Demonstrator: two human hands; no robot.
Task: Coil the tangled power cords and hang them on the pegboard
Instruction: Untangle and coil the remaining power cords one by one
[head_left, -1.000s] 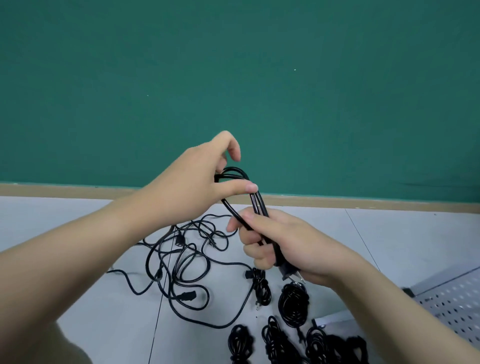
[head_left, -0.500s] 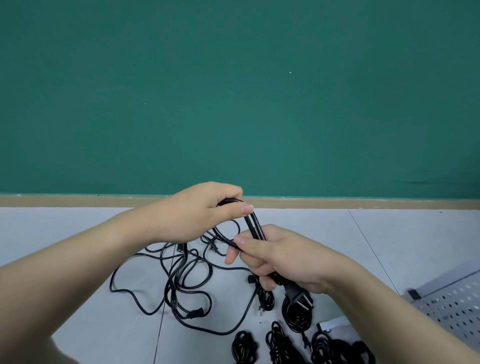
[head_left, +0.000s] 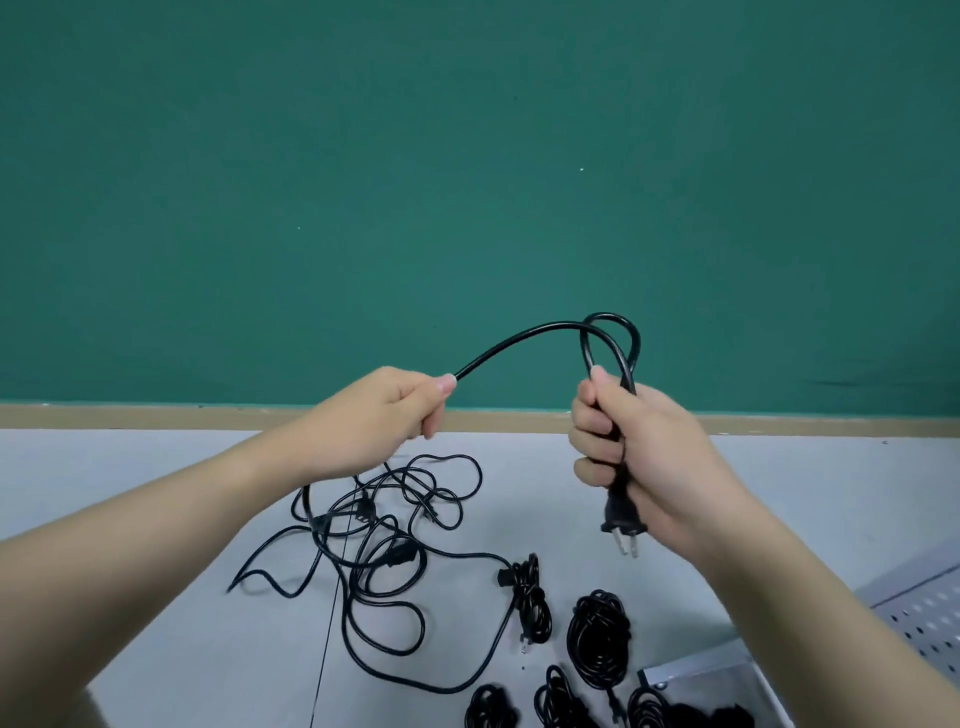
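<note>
Nearest, at the bottom edge: several coiled cords (head_left: 598, 640) lie in a row on the grey floor (head_left: 156, 649), black, each bundled. Right of them a white pegboard (head_left: 924, 618) lies flat at the frame's lower right, partly cut off, with a shiny metal piece (head_left: 711, 686) beside it, just right of the coils.

Left of the coils and a little farther: the tangle (head_left: 374, 540) of loose black cords sprawls on the floor, several plugs visible in it, one strand running right to a small half-coiled bundle (head_left: 530, 597).

Above the tangle, both hands held up off the floor. Left hand (head_left: 379, 415): fingers curled round the cord (head_left: 519, 338), thumb on top, the cord leaving the fist toward the right and dropping below the hand to the tangle. The cord arches up and right to a small loop (head_left: 613, 338) standing above the right hand (head_left: 639, 452). Right hand: fingers wrapped tight round the doubled strands of that loop, the plug (head_left: 621, 517) sticking out below the fist, two prongs pointing down. Hands well apart.

Farthest: tan baseboard (head_left: 156, 415) behind the hands, green wall (head_left: 467, 156) above it.
</note>
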